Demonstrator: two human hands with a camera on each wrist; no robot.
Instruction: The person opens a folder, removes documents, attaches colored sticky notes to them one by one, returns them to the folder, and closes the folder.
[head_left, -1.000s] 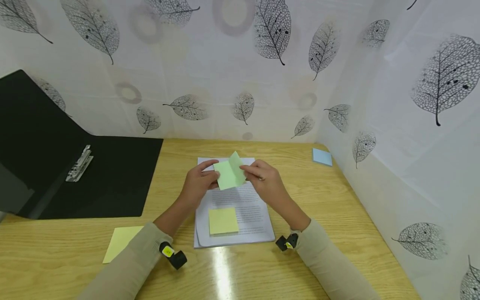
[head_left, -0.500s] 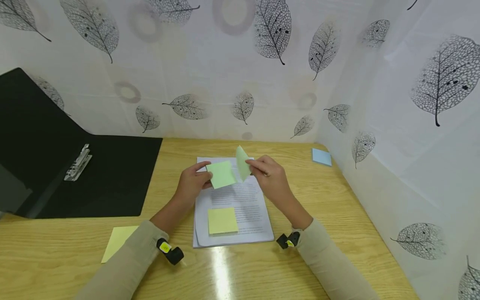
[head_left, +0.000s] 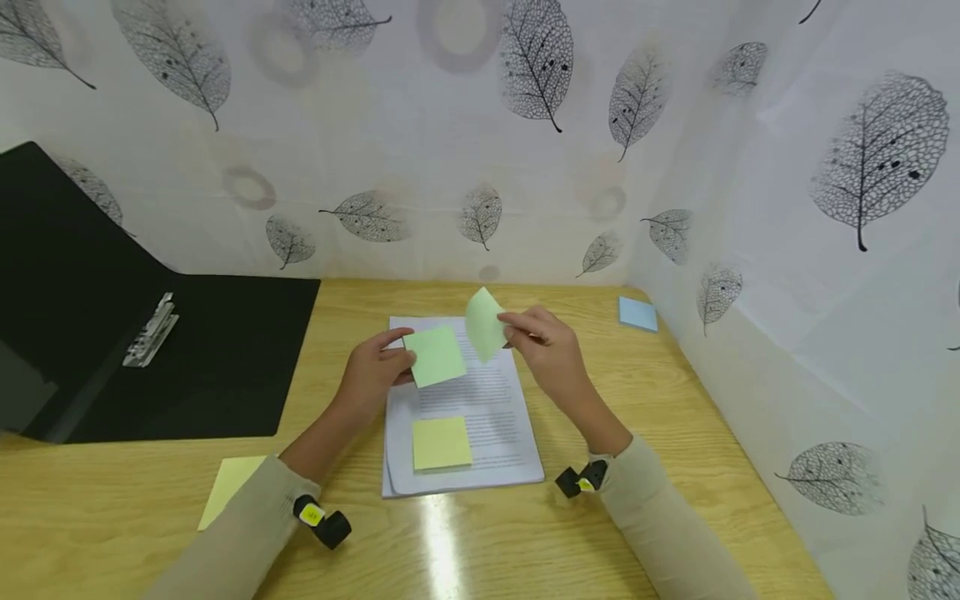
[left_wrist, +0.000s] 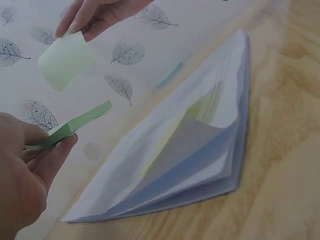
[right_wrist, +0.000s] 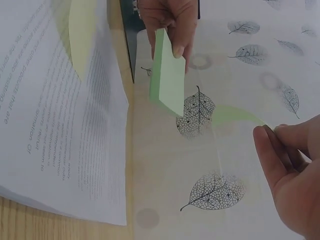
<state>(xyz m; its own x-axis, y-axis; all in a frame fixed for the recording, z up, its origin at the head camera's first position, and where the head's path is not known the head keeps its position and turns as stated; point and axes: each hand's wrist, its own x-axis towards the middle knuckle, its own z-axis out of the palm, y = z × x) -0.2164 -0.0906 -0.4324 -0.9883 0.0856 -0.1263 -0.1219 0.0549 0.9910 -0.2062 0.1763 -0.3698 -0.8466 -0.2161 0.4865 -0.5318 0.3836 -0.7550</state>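
Left grip (head_left: 377,364): clamped on a green sticky pad (head_left: 437,357), thumb on its face near the left edge, fingers behind. Pad is tilted, off the worktop (head_left: 675,417), above the upper part of a stack of printed sheets (head_left: 498,425). Its thickness shows well from both wrist views.

Right grip (head_left: 551,346): thumb and finger pinched together on the edge of one thin green sheet (head_left: 483,325). Sheet bows in a soft curve, raised just beside the pad; both wrist views show a gap between the two.

On the lower half of the printed stack, left of its middle: a yellow note (head_left: 441,443), its near edge standing a little off the page. Page edges fan apart at the near corner, as seen from my left wrist.

Second yellow piece (head_left: 228,483) flat on the worktop, partly under my left sleeve (head_left: 240,533) in the head view. Further left, a black folder (head_left: 232,358), one cover raised, with a metal clip (head_left: 152,331). Far right corner: a blue pad (head_left: 637,314), well apart from my hands. Behind everything, a white cloth (head_left: 420,125) with dark leaf prints.
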